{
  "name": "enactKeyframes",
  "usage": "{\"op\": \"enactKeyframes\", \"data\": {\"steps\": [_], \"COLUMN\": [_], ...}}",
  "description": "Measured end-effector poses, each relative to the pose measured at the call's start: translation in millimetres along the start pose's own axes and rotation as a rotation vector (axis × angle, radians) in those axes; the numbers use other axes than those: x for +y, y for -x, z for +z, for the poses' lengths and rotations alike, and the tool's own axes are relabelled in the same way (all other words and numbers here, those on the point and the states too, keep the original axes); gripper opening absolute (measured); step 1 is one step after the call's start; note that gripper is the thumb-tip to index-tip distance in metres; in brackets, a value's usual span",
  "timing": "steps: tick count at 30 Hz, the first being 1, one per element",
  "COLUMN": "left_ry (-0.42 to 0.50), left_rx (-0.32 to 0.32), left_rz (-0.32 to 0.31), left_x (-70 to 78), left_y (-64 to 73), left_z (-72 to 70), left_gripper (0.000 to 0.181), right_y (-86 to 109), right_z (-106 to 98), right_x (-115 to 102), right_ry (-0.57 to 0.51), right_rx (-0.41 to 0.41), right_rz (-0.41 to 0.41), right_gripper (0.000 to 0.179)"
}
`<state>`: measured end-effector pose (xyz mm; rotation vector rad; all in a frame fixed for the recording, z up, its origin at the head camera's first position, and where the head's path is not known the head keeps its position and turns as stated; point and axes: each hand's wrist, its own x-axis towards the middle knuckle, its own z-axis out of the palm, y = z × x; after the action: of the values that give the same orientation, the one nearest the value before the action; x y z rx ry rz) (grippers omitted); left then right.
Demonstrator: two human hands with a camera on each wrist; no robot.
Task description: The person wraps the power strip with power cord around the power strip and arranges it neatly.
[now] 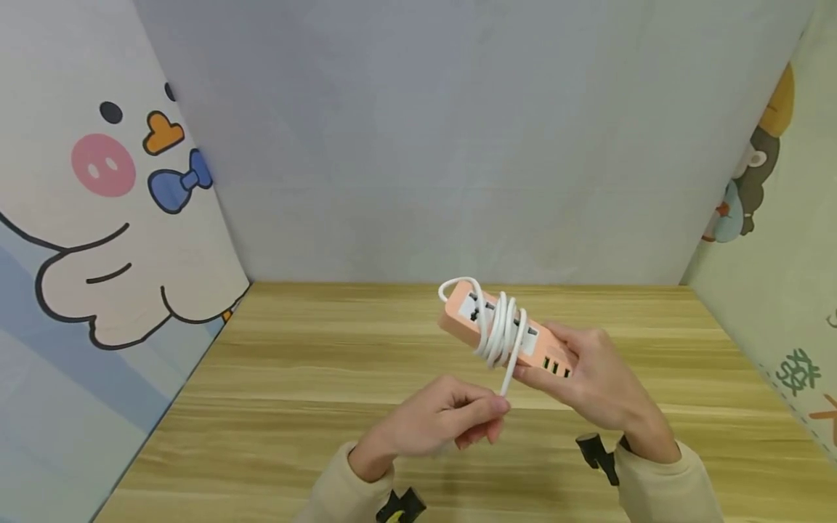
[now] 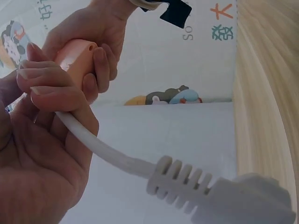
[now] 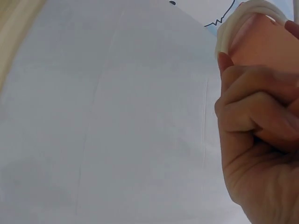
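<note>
A peach-coloured power strip with white socket panels and several USB ports is held up over the table, tilted, in my right hand. Its white cord winds several times around the middle of the strip. My left hand pinches the cord just below the coils and pulls it fairly straight. In the left wrist view the cord's plug hangs out past my left fingers, with a ribbed collar behind it. The right wrist view shows my right fingers curled round the strip's body, next to the coils.
Beneath both hands lies a wood-grain table. A plain grey-white panel rises behind it. Cartoon-printed panels stand at the left and the right. Each wrist wears a black camera mount.
</note>
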<state>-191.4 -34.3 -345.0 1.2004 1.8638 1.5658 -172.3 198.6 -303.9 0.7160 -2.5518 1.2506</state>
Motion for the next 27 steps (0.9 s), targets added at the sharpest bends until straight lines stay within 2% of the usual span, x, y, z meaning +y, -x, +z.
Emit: {"op": "enactKeyframes", "data": {"steps": [7, 11, 18, 24, 27], "left_ry": [0.071, 0.113, 0.141, 0.200, 0.142], "left_rx": [-0.065, -0.105, -0.176, -0.204, -0.167], "left_rz": [0.015, 0.050, 0.097, 0.195, 0.287], "left_x": [-10.5, -15.1, -24.9, -33.8, -35.6], "left_y": [-1.0, 0.0, 0.6, -1.9, -3.8], "left_z": [-8.7, -13.8, -22.4, -27.0, -29.4], "left_gripper": [0.043, 0.042, 0.037, 0.021, 0.025], "right_y": [1.2, 1.5, 4.5, 4.5, 5.0], "right_z": [1, 1, 1, 3, 5], "right_x": [-1, -3, -6, -8, -8], "right_ry": [-0.018, -0.056, -0.196, -0.254, -0.263], "right_rx": [-0.014, -0.041, -0.127, -0.207, -0.227], "right_rz": [-0.022, -0.044, -0.078, -0.116, -0.137], "right_gripper": [0.023, 0.021, 0.024, 0.025, 0.026]}}
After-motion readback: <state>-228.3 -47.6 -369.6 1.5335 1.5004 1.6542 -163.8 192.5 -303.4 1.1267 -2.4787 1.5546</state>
